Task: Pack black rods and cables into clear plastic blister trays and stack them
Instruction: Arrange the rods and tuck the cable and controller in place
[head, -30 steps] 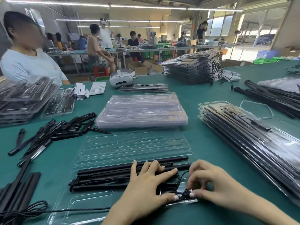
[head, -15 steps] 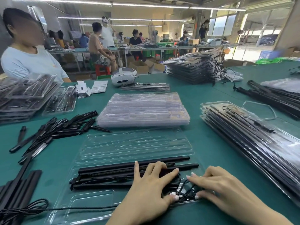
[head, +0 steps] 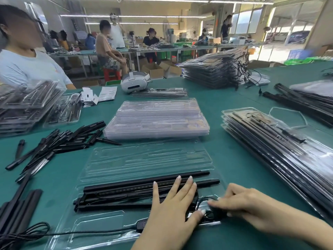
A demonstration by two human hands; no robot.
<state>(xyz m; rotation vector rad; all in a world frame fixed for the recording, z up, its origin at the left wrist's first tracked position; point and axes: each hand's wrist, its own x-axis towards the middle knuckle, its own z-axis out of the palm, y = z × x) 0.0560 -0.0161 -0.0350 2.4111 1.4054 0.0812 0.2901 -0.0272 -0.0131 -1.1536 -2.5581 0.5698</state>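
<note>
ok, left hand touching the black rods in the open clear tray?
Touching. Head view: left hand lies flat, fingers straight, on the black rods.

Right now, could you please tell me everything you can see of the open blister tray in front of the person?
The blister tray is clear moulded plastic, lying open and flat on the green table, its far half bare with long grooves. The near half holds black rods lying lengthwise. The left hand presses flat on the rods; the right hand tucks the coiled cable into the tray's right end. A cable with an inline switch crosses the near edge.
</note>
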